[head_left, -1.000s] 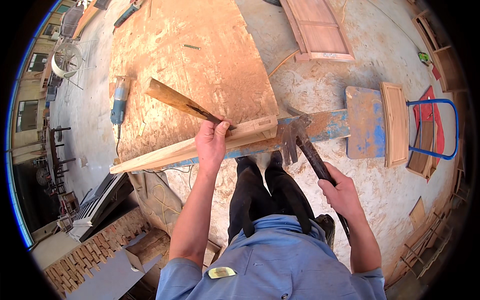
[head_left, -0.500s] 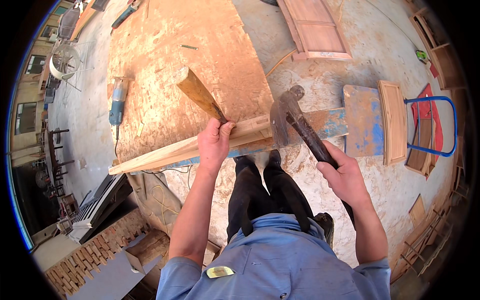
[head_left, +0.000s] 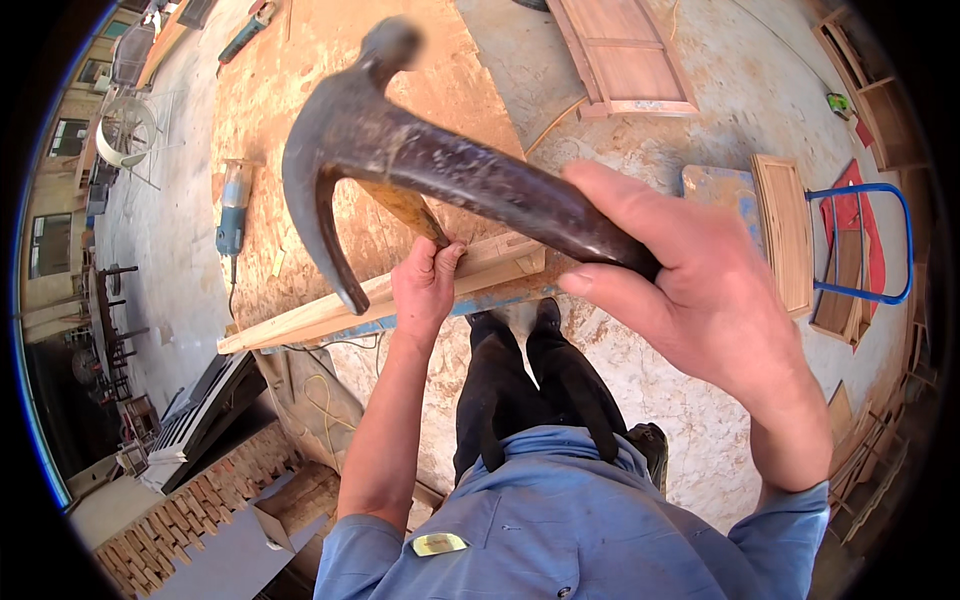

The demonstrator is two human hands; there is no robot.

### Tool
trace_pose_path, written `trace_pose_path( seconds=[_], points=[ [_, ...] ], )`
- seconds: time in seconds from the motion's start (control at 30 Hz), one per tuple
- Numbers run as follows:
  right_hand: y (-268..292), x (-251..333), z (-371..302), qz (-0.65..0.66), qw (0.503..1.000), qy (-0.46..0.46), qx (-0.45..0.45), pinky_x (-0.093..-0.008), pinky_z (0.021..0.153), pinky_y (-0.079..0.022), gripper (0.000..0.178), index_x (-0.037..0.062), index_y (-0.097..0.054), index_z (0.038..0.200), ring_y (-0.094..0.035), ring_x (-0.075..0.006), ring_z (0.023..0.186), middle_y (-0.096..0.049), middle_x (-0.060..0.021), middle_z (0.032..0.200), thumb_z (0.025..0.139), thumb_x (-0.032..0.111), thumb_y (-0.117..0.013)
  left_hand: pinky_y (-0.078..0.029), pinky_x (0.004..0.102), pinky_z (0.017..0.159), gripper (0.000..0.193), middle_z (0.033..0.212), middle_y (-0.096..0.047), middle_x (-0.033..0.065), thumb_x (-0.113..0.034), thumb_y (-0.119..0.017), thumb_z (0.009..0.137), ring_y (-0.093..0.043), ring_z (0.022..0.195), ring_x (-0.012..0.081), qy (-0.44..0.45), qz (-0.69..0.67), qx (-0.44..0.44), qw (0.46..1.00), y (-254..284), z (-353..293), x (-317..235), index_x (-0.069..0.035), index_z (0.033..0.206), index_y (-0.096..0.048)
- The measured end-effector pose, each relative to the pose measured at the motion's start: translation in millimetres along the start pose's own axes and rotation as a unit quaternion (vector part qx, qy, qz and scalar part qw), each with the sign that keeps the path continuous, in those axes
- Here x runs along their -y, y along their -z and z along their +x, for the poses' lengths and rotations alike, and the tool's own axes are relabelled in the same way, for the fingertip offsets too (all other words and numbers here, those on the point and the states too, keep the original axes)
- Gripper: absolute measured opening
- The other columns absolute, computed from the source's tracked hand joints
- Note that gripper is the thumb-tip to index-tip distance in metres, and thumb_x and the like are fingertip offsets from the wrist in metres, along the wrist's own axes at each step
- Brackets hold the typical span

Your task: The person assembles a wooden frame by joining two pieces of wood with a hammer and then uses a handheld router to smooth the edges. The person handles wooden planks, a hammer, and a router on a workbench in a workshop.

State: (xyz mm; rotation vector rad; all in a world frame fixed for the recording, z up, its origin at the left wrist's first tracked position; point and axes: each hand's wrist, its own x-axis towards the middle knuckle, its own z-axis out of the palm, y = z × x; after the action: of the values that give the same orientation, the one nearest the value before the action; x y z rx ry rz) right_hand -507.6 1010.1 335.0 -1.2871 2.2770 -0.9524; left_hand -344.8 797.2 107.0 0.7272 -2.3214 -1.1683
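My right hand (head_left: 690, 290) is closed round the dark handle of a claw hammer (head_left: 470, 182), raised high so that it looks large in the view. Its head and curved claw hang above the bench, hiding much of the chisel (head_left: 408, 210). My left hand (head_left: 423, 290) grips that chisel low down, and its yellowish wooden handle leans up and to the left. The blade end is hidden by my fingers. Under the left hand, pale timber pieces (head_left: 320, 313) lie along the near edge of the plywood-topped workbench (head_left: 310, 220). Hammer and chisel overlap in view; the hammer appears well above.
A blue power tool (head_left: 233, 210) with a cord lies on the bench's left side, and another tool (head_left: 245, 35) at its far end. Wooden panels (head_left: 630, 60) rest on the floor beyond. At right stand a panel (head_left: 783, 235) and a blue-handled cart (head_left: 905, 240).
My right hand has lifted the hammer from the right of the timber up toward the camera, and its head now lies further left in view. The left hand stays nearly still on the chisel.
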Motion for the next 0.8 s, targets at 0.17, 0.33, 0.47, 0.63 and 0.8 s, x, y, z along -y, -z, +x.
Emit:
trace_pose_path(
  seconds=[0.17, 0.33, 0.47, 0.63, 0.8],
  points=[
    [27, 31, 28, -0.105, 0.99, -0.041, 0.089, -0.0394, 0.074, -0.053, 0.057, 0.0048, -0.061, 0.134, -0.067, -0.0392, 0.084, -0.07, -0.0195, 0.102, 0.082, 0.016, -0.081, -0.054, 0.0362, 0.065, 0.013, 0.082, -0.072, 0.0102, -0.021, -0.071, 0.095, -0.071, 0.073, 0.0279, -0.02, 0.05, -0.004, 0.999, 2, 0, -8, -0.009, 0.099, -0.068],
    [21, 34, 22, 0.054, 0.998, -0.016, -0.021, -0.04, 0.073, -0.054, 0.059, 0.0077, -0.06, 0.135, -0.066, -0.0387, 0.083, -0.07, -0.0187, 0.103, 0.08, 0.016, -0.082, -0.053, 0.0363, 0.064, 0.014, 0.081, -0.071, 0.0109, -0.021, -0.071, 0.095, -0.07, 0.071, 0.0284, -0.04, 0.039, -0.008, 0.998, 0, -1, -1, -0.009, 0.098, -0.067],
    [30, 28, 29, -0.181, 0.982, 0.021, 0.041, -0.0409, 0.074, -0.054, 0.06, 0.0089, -0.061, 0.135, -0.067, -0.0392, 0.088, -0.071, -0.0171, 0.105, 0.08, 0.018, -0.082, -0.054, 0.0351, 0.065, 0.013, 0.081, -0.072, 0.0104, -0.02, -0.072, 0.095, -0.071, 0.072, 0.0273, -0.012, 0.05, 0.009, 0.999, 3, 0, -11, -0.008, 0.099, -0.068],
    [21, 19, 13, -0.04, 0.999, 0.011, -0.024, -0.0355, 0.074, -0.054, 0.055, 0.0084, -0.062, 0.133, -0.065, -0.0355, 0.079, -0.071, -0.0137, 0.095, 0.082, 0.017, -0.081, -0.055, 0.0306, 0.072, 0.011, 0.088, -0.074, 0.0078, -0.014, -0.069, 0.098, -0.069, 0.078, 0.0169, 0.027, -0.026, 0.01, 0.999, -1, -5, 2, -0.003, 0.099, -0.067],
    [-7, -25, -25, 0.067, 0.996, -0.044, -0.038, -0.0367, 0.076, -0.055, 0.054, 0.0057, -0.059, 0.135, -0.068, -0.0337, 0.085, -0.071, -0.0174, 0.097, 0.085, 0.017, -0.079, -0.054, 0.0273, 0.078, 0.01, 0.091, -0.075, 0.0054, -0.01, -0.065, 0.1, -0.068, 0.085, 0.0118, 0.046, -0.109, 0.001, 0.993, -2, -3, 8, 0.0, 0.1, -0.067]
  ],
)
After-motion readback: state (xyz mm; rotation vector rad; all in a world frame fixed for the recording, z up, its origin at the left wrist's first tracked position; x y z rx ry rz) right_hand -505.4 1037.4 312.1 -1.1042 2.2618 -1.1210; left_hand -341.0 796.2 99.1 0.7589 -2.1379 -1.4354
